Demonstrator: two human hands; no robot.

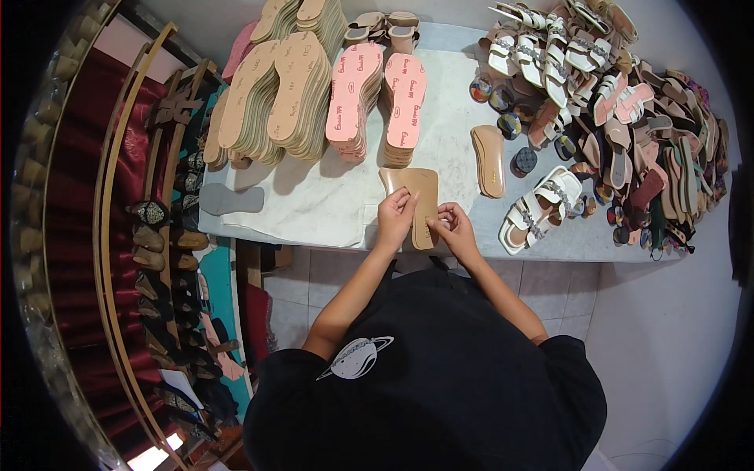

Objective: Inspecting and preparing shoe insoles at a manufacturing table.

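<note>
At the table's near edge I hold a tan shoe insole piece point(425, 191) between both hands; it seems to be more than one layer. My left hand point(398, 218) grips its left side, thumb and fingertips closed on it. On the lower right edge, the fingers of my right hand point(453, 229) pinch the same piece. Just beyond lie a stack of pink printed insoles point(406, 102) and a taller pink stack point(355, 106). To the right rests a small pile of tan insole pieces point(490, 162).
Tall stacks of tan insoles point(300, 94) stand at the back left, with a grey insole shape point(232, 200) nearer. White sandals point(542, 208) lie to the right, beside round patterned pieces point(525, 162) and a large heap of sandals point(628, 118). A shoe rack point(161, 259) stands left.
</note>
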